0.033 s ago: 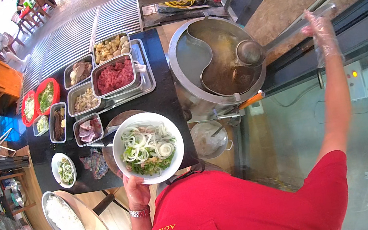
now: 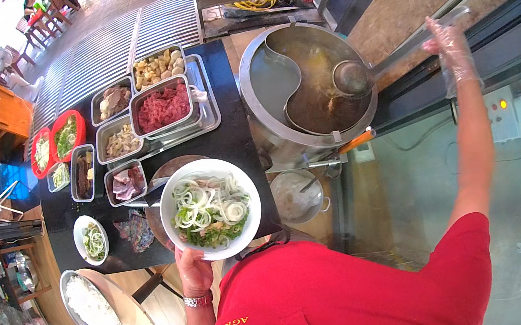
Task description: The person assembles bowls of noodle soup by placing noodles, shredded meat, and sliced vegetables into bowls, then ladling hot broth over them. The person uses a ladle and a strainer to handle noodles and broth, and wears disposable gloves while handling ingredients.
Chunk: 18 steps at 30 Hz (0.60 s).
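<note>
My left hand [image 2: 194, 270], with a metal watch at the wrist, grips the near rim of a white bowl [image 2: 254, 199]. White onion rings [image 2: 212, 201] and chopped green herbs [image 2: 207, 237] fill the bowl, which is held over the near edge of the black table. Stretched far to the right, my right hand [image 2: 451, 48] wears a clear plastic glove and is closed round the handle end of a long metal ladle [image 2: 388, 61]. The ladle's round head is in the brown broth of a large steel pot [image 2: 258, 118], whose curved divider sets off a paler liquid on the left.
Steel trays of sliced red meat [image 2: 161, 107], pale chunks [image 2: 158, 68] and other cuts stand on the black table [image 2: 140, 227]. A small white bowl [image 2: 90, 240] and red baskets of greens [image 2: 70, 136] are at left. Below the big pot sits a smaller pot [image 2: 297, 196]. Glass panels rise on the right.
My right hand and forearm have shifted slightly left, and the ladle's head has moved a little within the broth. My left hand and the bowl stay almost where they were.
</note>
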### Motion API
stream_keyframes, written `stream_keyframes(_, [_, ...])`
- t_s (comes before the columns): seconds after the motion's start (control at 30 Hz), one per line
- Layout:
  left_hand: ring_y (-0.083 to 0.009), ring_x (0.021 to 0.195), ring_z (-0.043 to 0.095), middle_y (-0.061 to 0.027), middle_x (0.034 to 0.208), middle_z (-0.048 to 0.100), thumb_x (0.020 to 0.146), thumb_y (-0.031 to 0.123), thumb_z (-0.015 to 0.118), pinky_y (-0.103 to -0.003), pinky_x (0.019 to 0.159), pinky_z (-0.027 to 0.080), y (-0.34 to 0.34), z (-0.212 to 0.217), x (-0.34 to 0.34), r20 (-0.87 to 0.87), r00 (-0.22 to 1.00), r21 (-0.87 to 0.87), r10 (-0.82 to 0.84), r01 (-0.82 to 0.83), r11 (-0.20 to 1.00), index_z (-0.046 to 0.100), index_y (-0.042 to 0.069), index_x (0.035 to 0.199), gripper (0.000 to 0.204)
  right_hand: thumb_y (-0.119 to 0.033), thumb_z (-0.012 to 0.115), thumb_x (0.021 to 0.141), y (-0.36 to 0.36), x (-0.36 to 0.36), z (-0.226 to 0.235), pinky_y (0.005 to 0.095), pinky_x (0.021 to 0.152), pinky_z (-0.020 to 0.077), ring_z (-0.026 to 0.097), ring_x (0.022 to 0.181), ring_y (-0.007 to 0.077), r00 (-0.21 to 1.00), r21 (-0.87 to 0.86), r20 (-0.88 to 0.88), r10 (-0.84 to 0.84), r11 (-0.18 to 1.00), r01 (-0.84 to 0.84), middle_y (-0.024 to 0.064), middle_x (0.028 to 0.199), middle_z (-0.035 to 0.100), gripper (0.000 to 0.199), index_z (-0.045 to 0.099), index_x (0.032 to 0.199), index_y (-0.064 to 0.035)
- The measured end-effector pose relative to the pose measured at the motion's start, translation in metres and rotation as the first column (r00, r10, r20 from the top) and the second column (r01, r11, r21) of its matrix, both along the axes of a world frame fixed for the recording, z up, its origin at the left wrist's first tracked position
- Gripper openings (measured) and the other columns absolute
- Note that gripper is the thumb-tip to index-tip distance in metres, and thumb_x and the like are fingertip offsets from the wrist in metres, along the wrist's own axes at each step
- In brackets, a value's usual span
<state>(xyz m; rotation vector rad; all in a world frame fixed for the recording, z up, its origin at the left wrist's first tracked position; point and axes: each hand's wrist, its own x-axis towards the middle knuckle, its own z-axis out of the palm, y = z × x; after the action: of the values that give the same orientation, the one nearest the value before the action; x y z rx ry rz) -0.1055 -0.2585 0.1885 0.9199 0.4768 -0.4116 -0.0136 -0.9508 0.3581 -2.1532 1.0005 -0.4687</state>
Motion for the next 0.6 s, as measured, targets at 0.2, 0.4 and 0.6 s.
stream_keyframes(0.2, [-0.0285,0.117,0.065,-0.0146,0.131,0.062,0.075,0.001,0.052,-0.044,0.103,0.056,0.003,0.001,0.001,0.024,1.000,-0.008,-0.005,0.005,1.000,0.048,-0.001,0.140,0.065,-0.041,0.067,0.099,0.049,0.000,-0.055,0.0308,0.061,0.0590,0.072,0.059,0.0175,0.977,0.073,-0.197,0.079,0.995,-0.066,0.0131,0.069,0.073,0.050,0.068,0.103,0.0088])
stream_keyframes(0.4, [-0.0277,0.116,0.066,-0.0134,0.131,0.063,0.075,0.001,0.052,-0.043,0.101,0.057,0.004,-0.002,0.002,-0.032,0.999,-0.003,-0.027,0.027,1.000,0.048,0.000,0.141,0.066,-0.039,0.068,0.099,0.087,-0.002,-0.085,0.0317,0.064,0.0593,0.073,0.060,0.0176,0.946,0.230,-0.255,0.199,0.963,-0.140,0.0127,0.069,0.073,0.045,0.069,0.101,0.0063])
stream_keyframes(0.6, [-0.0282,0.115,0.066,-0.0131,0.131,0.063,0.075,0.001,0.052,-0.044,0.100,0.058,0.000,0.003,-0.001,-0.009,1.000,0.013,-0.028,0.028,1.000,0.048,0.001,0.141,0.066,-0.034,0.067,0.100,0.088,-0.009,-0.113,0.0306,0.060,0.0597,0.073,0.060,0.0201,0.971,0.399,-0.089,0.223,0.901,-0.170,0.0151,0.070,0.073,0.042,0.067,0.103,0.0079])
